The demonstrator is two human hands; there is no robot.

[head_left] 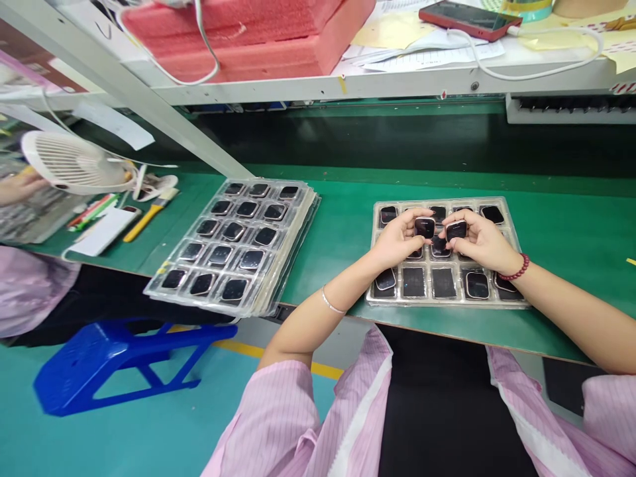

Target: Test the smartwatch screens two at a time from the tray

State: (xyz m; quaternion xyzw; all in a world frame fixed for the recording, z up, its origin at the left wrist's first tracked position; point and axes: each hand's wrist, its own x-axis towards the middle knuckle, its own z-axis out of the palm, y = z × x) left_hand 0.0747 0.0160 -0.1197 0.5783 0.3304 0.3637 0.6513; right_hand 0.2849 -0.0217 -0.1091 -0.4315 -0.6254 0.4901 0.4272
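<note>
Between thumb and fingers, my left hand (pixel 398 237) grips a dark-faced smartwatch case (pixel 424 227) with rounded corners. A second smartwatch case (pixel 456 230), with a light metal rim, is pinched in my right hand (pixel 484 240). Both are held close together above a clear plastic tray (pixel 447 303) of square compartments. Several more watch cases lie in that tray, one of them at the front right (pixel 477 285). Two compartments in its front row show only dark square padding (pixel 444 283). My hands hide part of the tray's middle rows.
A stack of clear trays (pixel 268 285) with watch cases stands left of my arms. Further left are a white fan (pixel 74 162), a yellow-handled brush (pixel 149 215) and a co-worker's hand (pixel 20 187). A shelf (pixel 387 85) holding red foam (pixel 278 50) and a phone (pixel 470 20) runs above the bench.
</note>
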